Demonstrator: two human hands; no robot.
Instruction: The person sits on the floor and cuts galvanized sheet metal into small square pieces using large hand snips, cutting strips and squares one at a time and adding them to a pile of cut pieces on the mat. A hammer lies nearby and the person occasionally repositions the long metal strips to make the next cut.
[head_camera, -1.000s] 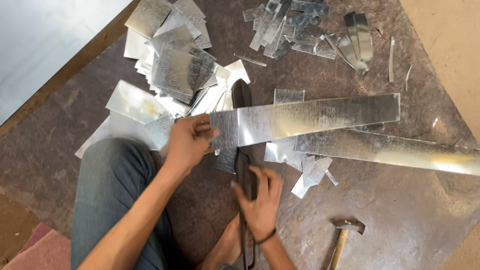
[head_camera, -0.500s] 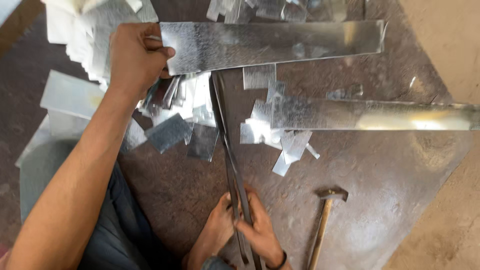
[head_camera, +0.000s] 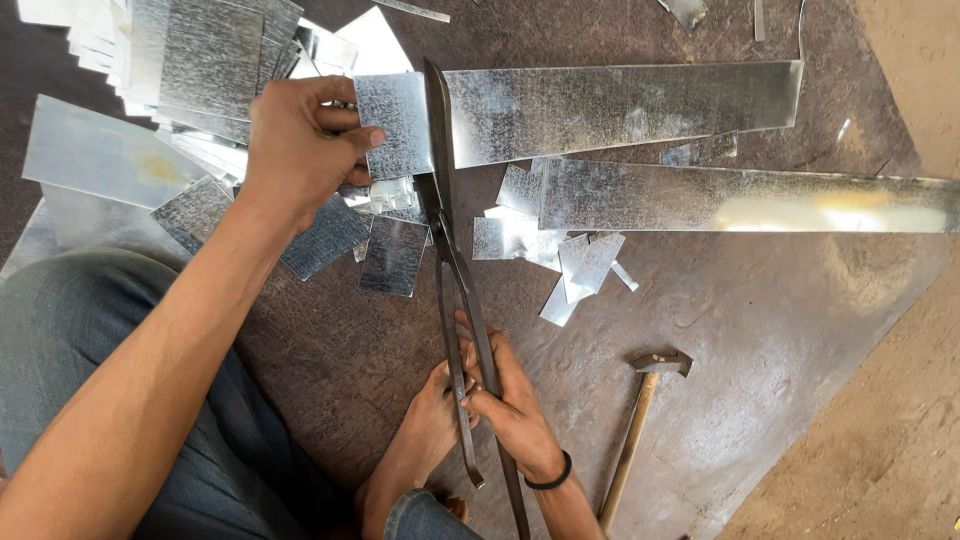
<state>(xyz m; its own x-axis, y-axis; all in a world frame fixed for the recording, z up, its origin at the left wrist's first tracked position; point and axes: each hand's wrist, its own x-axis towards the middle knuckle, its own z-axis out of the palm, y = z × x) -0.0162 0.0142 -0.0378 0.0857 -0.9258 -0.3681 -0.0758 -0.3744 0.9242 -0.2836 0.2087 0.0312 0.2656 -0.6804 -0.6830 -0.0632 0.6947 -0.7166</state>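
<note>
On the dark mat, left hand (head_camera: 300, 140) grips one metal strip (head_camera: 620, 105), right hand (head_camera: 510, 405) clenches one pair of shears (head_camera: 450, 260)

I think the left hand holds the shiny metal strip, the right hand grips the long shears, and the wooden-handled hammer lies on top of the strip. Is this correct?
Not fully. In the head view the wooden-handled hammer lies on the bare dark floor sheet, well apart from the shiny galvanised metal strip. The rest holds: the left hand holds the strip's end, and the right hand grips the long dark metal shears.
</note>
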